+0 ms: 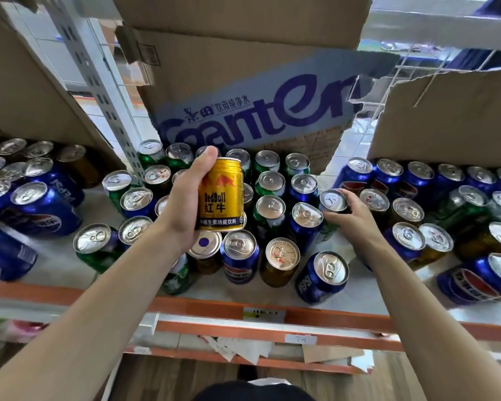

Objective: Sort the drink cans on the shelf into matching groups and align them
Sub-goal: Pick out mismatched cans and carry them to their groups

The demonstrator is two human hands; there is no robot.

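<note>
My left hand (182, 204) grips a gold Red Bull can (222, 195) and holds it upright above the shelf's mixed cans. My right hand (350, 218) curls its fingers round a green can (331, 202) that stands in the middle of the shelf, thumb at its front. Blue Pepsi cans (239, 256), green cans (269, 212) and gold cans (281, 260) stand jumbled together on the white shelf (61, 261). One Pepsi can (321, 277) at the front leans over.
A torn cardboard box (252, 111) with blue lettering hangs over the back of the shelf, and more boxes (446, 120) sit to either side. A grey slotted upright (107, 105) divides the left bay. The orange shelf edge (214, 308) runs along the front.
</note>
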